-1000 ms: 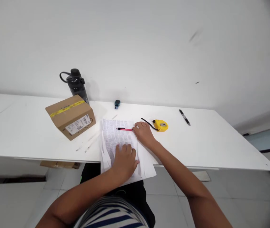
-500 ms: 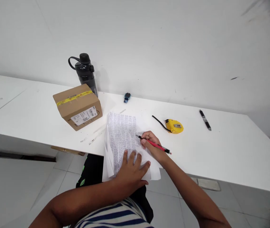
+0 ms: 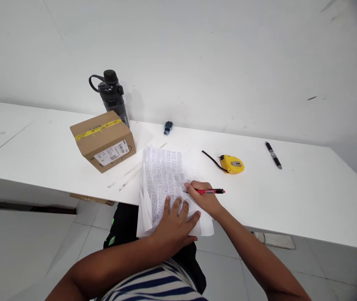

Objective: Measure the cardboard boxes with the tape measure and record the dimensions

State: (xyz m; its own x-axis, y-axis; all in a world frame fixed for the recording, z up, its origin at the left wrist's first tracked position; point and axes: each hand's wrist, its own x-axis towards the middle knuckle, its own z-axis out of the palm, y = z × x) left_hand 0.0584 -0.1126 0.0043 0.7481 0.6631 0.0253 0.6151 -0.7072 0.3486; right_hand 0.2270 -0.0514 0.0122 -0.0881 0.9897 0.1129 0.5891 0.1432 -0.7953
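Observation:
Sheets of paper [image 3: 164,171] covered in dense columns of handwriting lie at the table's front edge, their lower part overhanging it. My left hand [image 3: 175,223] rests flat on the lower part of the paper with its fingers spread. In my right hand [image 3: 205,198] is a red and black pen [image 3: 211,191], held in a writing grip. Its tip is at the right side of the written columns, mostly hidden by my fingers, so I cannot tell whether it touches the paper.
A taped cardboard box [image 3: 103,140] stands left of the paper, with a dark water bottle [image 3: 112,94] behind it. Near the wall lies a small watch [image 3: 168,127]. A yellow tape measure [image 3: 233,164] and a black pen [image 3: 273,155] lie to the right on the white table [image 3: 307,200].
My right hand has moved slightly down, and the red pen has turned from a slant to nearly level. My left hand stays flat on the paper. The view has shifted slightly.

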